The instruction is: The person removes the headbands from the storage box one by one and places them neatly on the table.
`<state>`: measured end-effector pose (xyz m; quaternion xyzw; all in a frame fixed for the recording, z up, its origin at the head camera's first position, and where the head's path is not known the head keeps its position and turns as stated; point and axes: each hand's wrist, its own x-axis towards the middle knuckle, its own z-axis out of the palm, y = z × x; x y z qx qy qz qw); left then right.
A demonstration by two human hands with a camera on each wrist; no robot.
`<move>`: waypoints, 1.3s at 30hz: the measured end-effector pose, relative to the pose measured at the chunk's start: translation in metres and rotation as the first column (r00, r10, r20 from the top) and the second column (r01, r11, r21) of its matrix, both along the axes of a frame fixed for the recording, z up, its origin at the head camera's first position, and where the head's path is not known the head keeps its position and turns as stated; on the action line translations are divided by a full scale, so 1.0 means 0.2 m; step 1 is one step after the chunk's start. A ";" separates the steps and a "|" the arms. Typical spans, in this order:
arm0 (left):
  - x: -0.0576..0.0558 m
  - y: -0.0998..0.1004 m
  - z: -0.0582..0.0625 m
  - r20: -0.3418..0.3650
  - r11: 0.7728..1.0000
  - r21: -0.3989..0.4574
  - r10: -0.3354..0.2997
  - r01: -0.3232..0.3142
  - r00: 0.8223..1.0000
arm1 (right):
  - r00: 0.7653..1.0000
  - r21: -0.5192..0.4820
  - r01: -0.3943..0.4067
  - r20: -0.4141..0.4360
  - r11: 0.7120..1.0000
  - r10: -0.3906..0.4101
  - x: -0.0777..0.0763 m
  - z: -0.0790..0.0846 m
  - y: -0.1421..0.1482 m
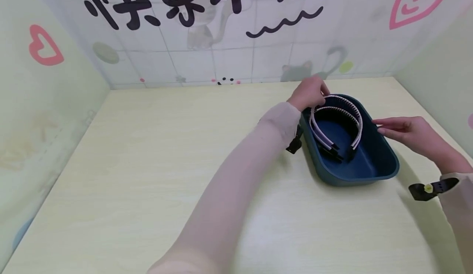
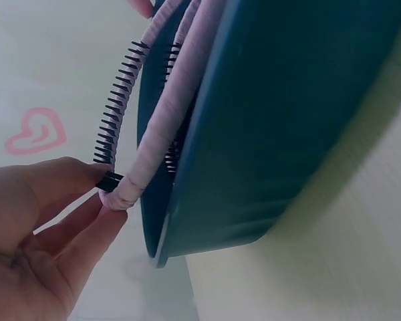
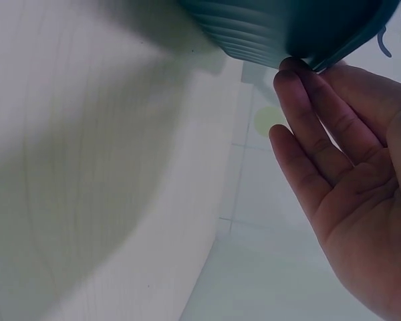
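A dark blue rectangular basin (image 1: 343,180) with rounded corners stands on the right of the table. Two pale pink headbands (image 1: 360,120) lie in it, one above the other, their dark ends toward the basin's near side. My left hand (image 1: 309,92) pinches the curved top of one headband (image 2: 162,124) at the far rim; in the left wrist view black comb teeth (image 2: 113,124) line its inner side. On the right, my right hand (image 1: 414,134) pinches the basin's rim between thumb and fingers, with the other fingers (image 3: 301,167) extended below. The basin hides part of its fingertips.
The pale wooden table (image 1: 148,163) extends left and forward of the basin. Behind it stands a printed backdrop (image 1: 229,60) with dark lettering, and side panels (image 1: 439,81) border the table. Each wrist wears a black strapped device (image 1: 425,191).
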<state>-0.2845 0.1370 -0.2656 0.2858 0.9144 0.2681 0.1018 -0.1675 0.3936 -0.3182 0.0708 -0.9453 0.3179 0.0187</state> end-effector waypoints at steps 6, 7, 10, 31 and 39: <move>-0.01 -0.05 0.04 0.017 0.999 0.046 -0.022 0.021 1.000 | 1.000 -0.014 -0.002 -0.007 1.000 0.002 0.00 0.00 -0.01; -0.01 -0.05 0.05 0.021 0.998 0.056 -0.028 0.026 0.999 | 1.000 -0.015 -0.002 -0.007 1.000 0.002 0.00 0.00 -0.01; -0.02 -0.07 0.07 0.024 0.997 0.066 -0.041 0.039 0.999 | 1.000 -0.014 0.001 -0.003 1.000 -0.001 0.00 0.00 0.00; -0.05 -0.28 0.14 0.020 0.992 0.113 -0.055 0.053 0.998 | 1.000 0.008 0.006 -0.014 1.000 -0.006 0.00 -0.01 -0.01; -0.04 -0.37 0.16 0.039 0.993 0.111 -0.050 0.045 0.998 | 1.000 0.008 0.007 -0.015 1.000 -0.006 0.01 -0.01 -0.01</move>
